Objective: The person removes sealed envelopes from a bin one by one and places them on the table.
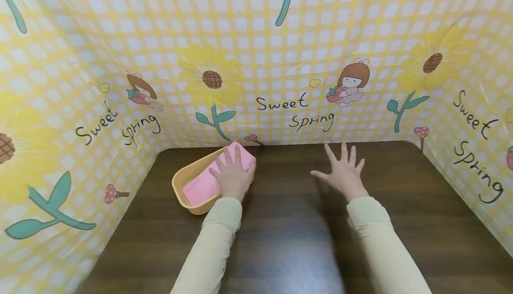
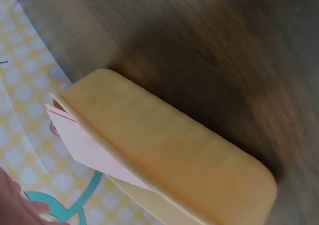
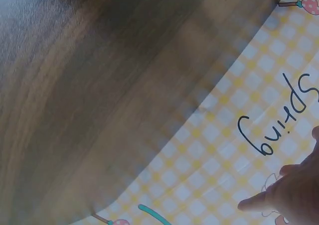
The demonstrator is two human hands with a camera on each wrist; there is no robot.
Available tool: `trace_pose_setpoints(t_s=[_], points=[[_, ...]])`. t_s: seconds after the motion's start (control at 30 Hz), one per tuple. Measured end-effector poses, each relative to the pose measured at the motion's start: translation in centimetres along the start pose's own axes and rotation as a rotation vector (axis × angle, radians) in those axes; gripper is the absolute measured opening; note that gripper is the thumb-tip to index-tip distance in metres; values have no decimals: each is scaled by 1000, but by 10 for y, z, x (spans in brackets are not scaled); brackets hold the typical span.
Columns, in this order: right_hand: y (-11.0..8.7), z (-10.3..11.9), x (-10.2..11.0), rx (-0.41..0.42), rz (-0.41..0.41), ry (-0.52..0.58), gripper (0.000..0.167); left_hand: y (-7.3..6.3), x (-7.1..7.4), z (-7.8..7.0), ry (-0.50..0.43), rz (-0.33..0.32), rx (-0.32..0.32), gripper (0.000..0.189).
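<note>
My left hand (image 1: 234, 178) is over the right end of a yellow oblong plastic container (image 1: 197, 209), with its fingers spread. In the container a pink rectangular thing (image 1: 202, 188) lies slanted, its far right end rising above the rim. The left wrist view shows the container's long wall (image 2: 174, 145) and a pale pink flat side (image 2: 94, 153) sticking out past the rim. Fingers of the left hand (image 2: 17, 205) show in that view's lower left corner, apart from the pink side. My right hand (image 1: 344, 176) is over the table's far right part, fingers spread wide, holding nothing.
The dark wood-grain table (image 1: 288, 222) has rounded far corners. A yellow checked cloth (image 1: 272, 67) with flowers and lettering hangs behind it and along both sides. The container stands near the table's far left corner.
</note>
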State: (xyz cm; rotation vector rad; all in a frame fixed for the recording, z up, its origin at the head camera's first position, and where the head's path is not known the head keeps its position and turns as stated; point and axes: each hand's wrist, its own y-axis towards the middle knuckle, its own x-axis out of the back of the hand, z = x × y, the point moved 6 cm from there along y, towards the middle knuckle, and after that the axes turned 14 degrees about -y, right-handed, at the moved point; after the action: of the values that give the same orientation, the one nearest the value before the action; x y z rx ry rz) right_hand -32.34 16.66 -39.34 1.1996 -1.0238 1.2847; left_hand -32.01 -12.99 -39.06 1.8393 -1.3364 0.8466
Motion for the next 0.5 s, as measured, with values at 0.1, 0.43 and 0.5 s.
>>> trace_pose_setpoints(t_s=[0.1, 0.43, 0.5], points=[[0, 2, -3, 18, -13, 0, 90, -1, 13, 12, -26, -106, 11, 66], [-3, 9, -14, 116, -62, 6, 56, -9, 58, 84, -21, -362, 110, 33], [-4, 11, -17, 141, -67, -18, 46, -12, 62, 99, -80, -374, 137, 31]])
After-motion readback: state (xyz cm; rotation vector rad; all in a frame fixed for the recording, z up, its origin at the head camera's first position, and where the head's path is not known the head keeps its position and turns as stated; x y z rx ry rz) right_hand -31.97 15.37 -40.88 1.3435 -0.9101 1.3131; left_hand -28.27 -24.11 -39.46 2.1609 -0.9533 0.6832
